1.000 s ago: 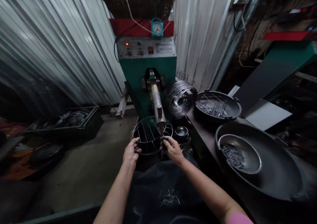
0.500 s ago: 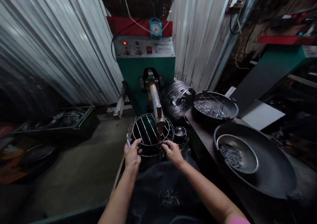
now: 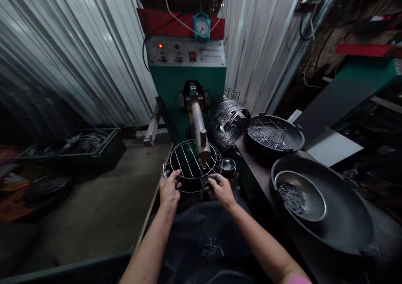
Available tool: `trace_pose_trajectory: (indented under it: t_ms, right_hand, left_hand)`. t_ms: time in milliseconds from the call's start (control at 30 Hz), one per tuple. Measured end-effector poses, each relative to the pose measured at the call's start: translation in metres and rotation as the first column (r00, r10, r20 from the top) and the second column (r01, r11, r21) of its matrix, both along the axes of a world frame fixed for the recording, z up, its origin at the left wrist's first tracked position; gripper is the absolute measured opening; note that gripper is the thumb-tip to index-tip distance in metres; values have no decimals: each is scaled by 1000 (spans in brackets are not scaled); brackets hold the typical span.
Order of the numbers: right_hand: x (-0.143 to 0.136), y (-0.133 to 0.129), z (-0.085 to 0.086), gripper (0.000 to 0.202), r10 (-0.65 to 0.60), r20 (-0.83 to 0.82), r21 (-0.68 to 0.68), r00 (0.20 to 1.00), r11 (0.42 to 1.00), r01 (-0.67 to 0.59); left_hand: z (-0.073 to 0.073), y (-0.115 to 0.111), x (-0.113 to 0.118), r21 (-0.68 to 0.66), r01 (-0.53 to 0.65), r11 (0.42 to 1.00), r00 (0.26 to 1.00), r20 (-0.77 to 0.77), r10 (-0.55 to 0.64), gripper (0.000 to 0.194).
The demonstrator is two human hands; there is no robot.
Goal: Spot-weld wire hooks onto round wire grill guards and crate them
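Far to the left of the hands, one dark tray [image 3: 73, 148] sits on the floor with thin metal pieces in it. One round dark pan [image 3: 47, 187] lies on the floor nearer than the tray.

The left hand [image 3: 169, 189] holds the left rim of one round wire rack [image 3: 192, 166]. Its fingers curl over the rim and the thumb [image 3: 176, 175] presses on top, so this hand is closed on the rack. The rack has a ring around it and straight wires going across; I cannot count the wires for sure.

Just above the two hands, one metal arm [image 3: 199, 135] sticks out from one green machine [image 3: 187, 83]. The tip of the arm touches the rack near its right side. The machine has one red light [image 3: 160, 45] that is lit and one small blue clock [image 3: 202, 26] on top.

The right hand [image 3: 221, 188] pinches the near right rim of the same rack with its fingertips. It is closed on the rack too. So two hands hold one rack, and the rack sits between them, under the arm's tip.

Below the hands, a little pile of short wire bits [image 3: 210, 247] lies on the dark cloth [image 3: 201, 233] over the person's lap.

Right of the right hand, one small shiny bowl [image 3: 229, 165] sits just beside the rack. Up and right of it is one big coil of wire [image 3: 228, 121]. Further right is one black pan [image 3: 274, 133] with cut wires in it. Nearest on the right is one very big black pan [image 3: 345, 217], and inside it sits one steel bowl [image 3: 298, 194] with more short wire pieces.
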State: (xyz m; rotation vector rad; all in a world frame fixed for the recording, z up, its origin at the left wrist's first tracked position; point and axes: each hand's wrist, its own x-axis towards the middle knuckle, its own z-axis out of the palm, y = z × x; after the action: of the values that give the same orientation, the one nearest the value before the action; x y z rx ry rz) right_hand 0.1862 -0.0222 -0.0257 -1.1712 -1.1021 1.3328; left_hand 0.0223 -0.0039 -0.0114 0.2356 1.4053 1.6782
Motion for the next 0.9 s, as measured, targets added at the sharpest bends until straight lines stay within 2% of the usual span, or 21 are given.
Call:
trace_pose_trajectory:
  t_ms: [433, 667, 733, 800, 867, 900]
  right_hand:
    - [-5, 17, 4, 21, 11, 59, 65, 998, 998, -15]
    - [-6, 19, 5, 21, 35, 81, 56, 996, 998, -39]
    - [8, 11, 3, 26, 26, 174, 123, 984, 991, -48]
    - [36, -4, 0, 31, -11, 327, 237, 945, 969, -70]
    - [73, -26, -5, 27, -29, 500, 285, 866, 949, -133]
    - [91, -38, -8, 22, -7, 584, 253, 812, 952, -174]
  left_hand:
    - [4, 15, -5, -27, -14, 1000, 998, 64, 16, 44]
    - [1, 15, -2, -18, -1, 1000, 996, 94, 3, 39]
    - [-1, 12, -7, -44, 35, 998, 996, 87, -31, 37]
    - [-5, 4, -20, -99, 83, 992, 991, 109, -72, 33]
    - [-15, -8, -36, -138, 162, 977, 976, 170, -138, 29]
    - [-22, -15, -45, -128, 224, 966, 959, 204, -196, 27]
